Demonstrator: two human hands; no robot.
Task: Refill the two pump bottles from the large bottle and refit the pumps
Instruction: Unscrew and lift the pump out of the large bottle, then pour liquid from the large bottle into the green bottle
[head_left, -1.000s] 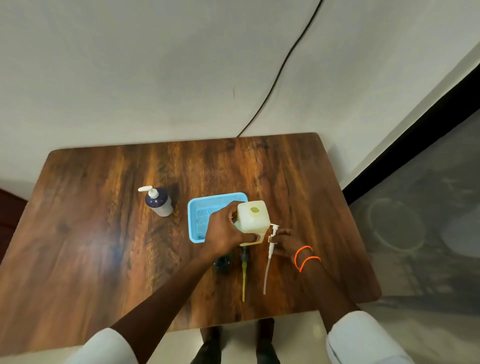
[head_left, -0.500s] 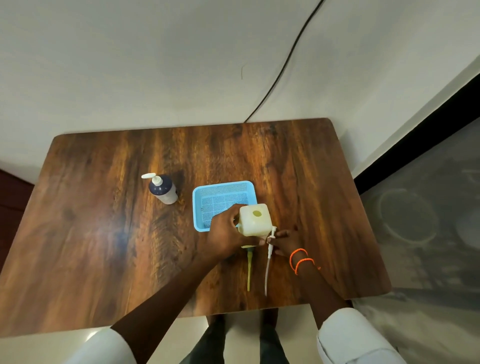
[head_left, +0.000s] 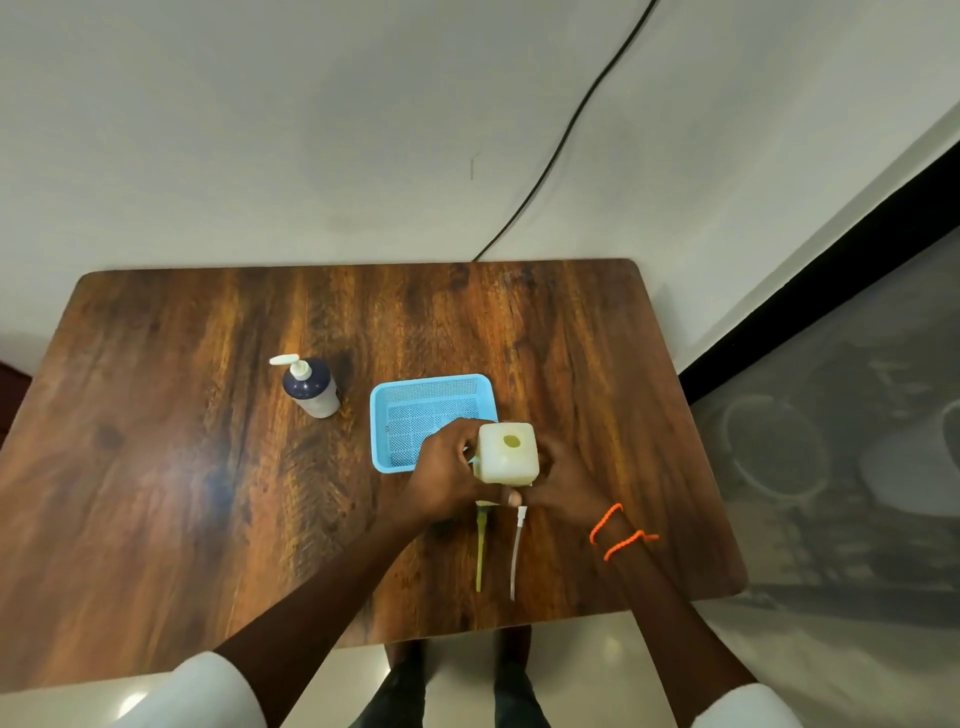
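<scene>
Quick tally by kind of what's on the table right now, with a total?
Large bottles: 1, cream, held by left hand and right hand
Pump bottles in view: 1, dark
Loose pumps: 2, yellow, white
Baskets: 1, blue
Total: 5

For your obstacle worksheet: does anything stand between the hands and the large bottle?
Nothing visible does. The left hand and right hand already grip the large bottle from either side.

Both hands, left and right, hold the big bottle over the worktop, by the blue basket.
</scene>
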